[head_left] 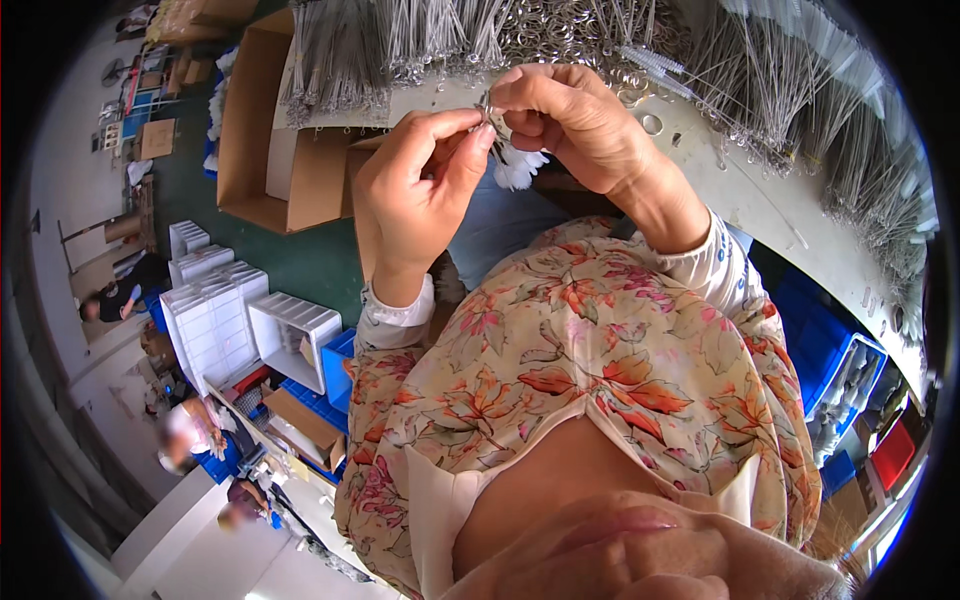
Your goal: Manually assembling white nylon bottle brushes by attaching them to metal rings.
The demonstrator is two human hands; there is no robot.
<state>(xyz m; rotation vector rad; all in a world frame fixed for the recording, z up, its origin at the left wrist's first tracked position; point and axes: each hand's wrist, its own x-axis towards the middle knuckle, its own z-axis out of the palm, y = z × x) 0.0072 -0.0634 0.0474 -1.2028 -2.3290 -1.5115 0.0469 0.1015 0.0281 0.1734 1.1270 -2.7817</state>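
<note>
In front of my chest, both hands meet over the near edge of the table. With thumb and index finger my left hand pinches the thin metal stems of wire brushes, whose white bristle tuft shows below, between the hands. My right hand is closed at the same spot, its fingertips on a small metal ring at the brush ends. Fingers partly cover the ring, and how many brushes there are I cannot tell.
Bundles of wire brushes lie along the table, beside a heap of metal rings. An open cardboard box stands left. White crates are on the green floor; a blue crate sits right. People are farther off.
</note>
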